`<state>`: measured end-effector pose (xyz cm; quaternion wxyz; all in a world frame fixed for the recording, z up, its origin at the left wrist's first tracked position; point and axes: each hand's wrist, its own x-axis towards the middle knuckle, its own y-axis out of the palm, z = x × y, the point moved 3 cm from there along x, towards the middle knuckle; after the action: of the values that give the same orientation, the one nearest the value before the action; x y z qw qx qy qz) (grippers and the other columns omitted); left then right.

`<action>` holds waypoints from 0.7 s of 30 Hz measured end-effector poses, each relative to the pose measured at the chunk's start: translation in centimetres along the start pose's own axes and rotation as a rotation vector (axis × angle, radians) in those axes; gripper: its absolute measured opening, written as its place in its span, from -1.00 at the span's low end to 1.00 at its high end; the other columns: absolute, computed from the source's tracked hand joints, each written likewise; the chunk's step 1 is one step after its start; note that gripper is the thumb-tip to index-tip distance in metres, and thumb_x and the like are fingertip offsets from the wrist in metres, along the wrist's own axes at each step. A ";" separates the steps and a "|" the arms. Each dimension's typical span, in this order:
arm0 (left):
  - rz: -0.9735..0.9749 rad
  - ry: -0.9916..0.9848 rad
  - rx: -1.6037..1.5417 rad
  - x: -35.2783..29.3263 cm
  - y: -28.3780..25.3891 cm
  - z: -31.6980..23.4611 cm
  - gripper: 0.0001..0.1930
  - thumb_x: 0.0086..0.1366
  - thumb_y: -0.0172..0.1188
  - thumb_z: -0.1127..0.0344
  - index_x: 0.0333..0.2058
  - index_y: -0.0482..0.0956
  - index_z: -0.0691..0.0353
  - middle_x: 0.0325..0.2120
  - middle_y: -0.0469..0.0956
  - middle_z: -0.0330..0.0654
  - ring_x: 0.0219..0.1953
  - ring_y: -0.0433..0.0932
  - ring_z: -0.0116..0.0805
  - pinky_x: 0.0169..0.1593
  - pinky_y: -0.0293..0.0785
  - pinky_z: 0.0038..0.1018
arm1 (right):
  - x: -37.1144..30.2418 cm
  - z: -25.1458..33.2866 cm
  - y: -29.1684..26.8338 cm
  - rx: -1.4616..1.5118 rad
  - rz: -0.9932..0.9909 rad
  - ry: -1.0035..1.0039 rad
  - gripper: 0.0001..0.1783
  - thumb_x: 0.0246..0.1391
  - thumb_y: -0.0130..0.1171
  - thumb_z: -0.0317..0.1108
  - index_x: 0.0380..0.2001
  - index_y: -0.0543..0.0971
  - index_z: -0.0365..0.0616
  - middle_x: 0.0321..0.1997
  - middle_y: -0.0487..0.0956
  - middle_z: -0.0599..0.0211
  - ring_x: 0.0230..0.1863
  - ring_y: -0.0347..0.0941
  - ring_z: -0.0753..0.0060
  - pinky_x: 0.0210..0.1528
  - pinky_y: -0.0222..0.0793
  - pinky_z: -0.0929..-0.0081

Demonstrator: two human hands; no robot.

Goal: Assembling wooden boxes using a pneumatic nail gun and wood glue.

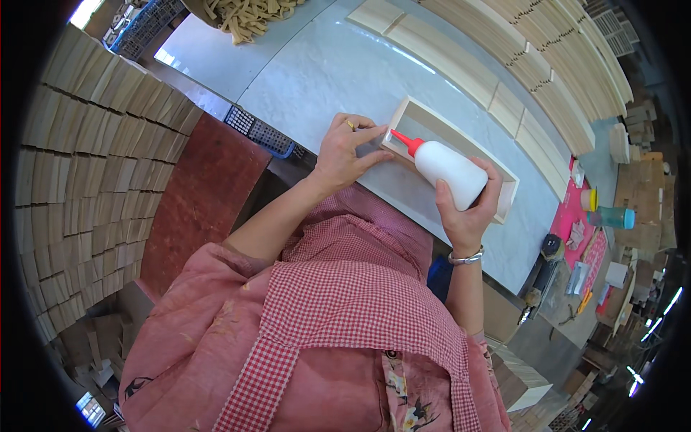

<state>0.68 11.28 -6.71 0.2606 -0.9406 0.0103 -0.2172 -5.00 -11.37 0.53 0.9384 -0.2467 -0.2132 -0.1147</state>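
Note:
A long, shallow wooden frame (461,128) lies on the pale tabletop near its front edge. My left hand (347,153) pinches the frame's left end between thumb and fingers. My right hand (471,209) is wrapped round the lower part of a white squeeze bottle (453,173) with a red nozzle. Tilted over the frame, the bottle has its red tip (398,135) at the frame's left end, close to my left fingertips. Whether anything flows from the tip is too small to tell.
Wooden strips (446,68) line the table's far side, with stacked boards (518,43) beyond. Small wooden pieces (245,18) spill from a container at the far left. Wood stacks (79,165) stand at left. A teal jar (612,218) and tools are at right.

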 end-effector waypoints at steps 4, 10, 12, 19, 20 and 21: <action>-0.003 0.004 -0.002 -0.1 0.0 0.1 -0.56 0.04 0.49 0.22 -0.05 0.72 0.11 -0.17 0.56 -0.21 -0.06 0.39 -0.28 -0.02 0.43 -0.49 | 1.4 -0.3 0.3 -0.062 -0.013 -0.065 -0.29 -0.18 0.45 -0.41 0.09 0.38 -0.15 0.02 0.50 0.17 -0.07 0.49 0.19 -0.07 0.49 0.38; -0.018 0.019 0.001 0.0 -0.1 -0.2 -0.55 0.02 0.51 0.25 -0.05 0.73 0.11 -0.18 0.55 -0.20 -0.07 0.39 -0.28 -0.04 0.44 -0.49 | 3.6 -0.9 1.0 -0.133 -0.058 -0.132 -0.31 -0.17 0.46 -0.41 0.07 0.39 -0.15 -0.03 0.52 0.18 -0.13 0.51 0.21 -0.12 0.49 0.39; -0.015 0.024 0.003 0.1 -0.2 -0.3 -0.55 0.01 0.51 0.26 -0.06 0.73 0.11 -0.18 0.55 -0.20 -0.08 0.39 -0.27 -0.05 0.44 -0.48 | 4.1 -0.8 1.1 -0.167 -0.073 -0.154 -0.32 -0.17 0.47 -0.41 0.06 0.39 -0.15 -0.05 0.53 0.18 -0.16 0.51 0.22 -0.14 0.49 0.40; -0.009 0.021 0.014 0.1 -0.1 -0.2 -0.56 0.01 0.51 0.26 -0.07 0.73 0.12 -0.19 0.55 -0.20 -0.08 0.39 -0.26 -0.06 0.44 -0.47 | 4.5 -0.9 0.5 -0.204 -0.099 -0.170 -0.33 -0.17 0.47 -0.40 0.05 0.40 -0.15 -0.08 0.54 0.20 -0.19 0.51 0.23 -0.17 0.48 0.40; -0.011 0.024 0.014 0.1 -0.1 -0.1 -0.56 0.01 0.51 0.27 -0.07 0.73 0.12 -0.19 0.55 -0.20 -0.09 0.39 -0.26 -0.06 0.44 -0.47 | 4.4 -0.8 0.2 -0.213 -0.105 -0.163 -0.33 -0.17 0.47 -0.40 0.05 0.40 -0.15 -0.08 0.54 0.20 -0.19 0.51 0.23 -0.16 0.48 0.40; -0.012 0.027 0.014 0.1 -0.1 -0.1 -0.56 0.01 0.51 0.27 -0.07 0.73 0.12 -0.19 0.55 -0.20 -0.09 0.39 -0.26 -0.06 0.44 -0.47 | 4.2 -0.8 -0.2 -0.222 -0.111 -0.156 -0.33 -0.17 0.47 -0.40 0.05 0.40 -0.15 -0.09 0.54 0.20 -0.19 0.51 0.23 -0.16 0.48 0.40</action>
<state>0.71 11.29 -6.57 0.2658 -0.9358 0.0068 -0.2317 -1.08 -12.45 1.89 0.8781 -0.3449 -0.2849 -0.1698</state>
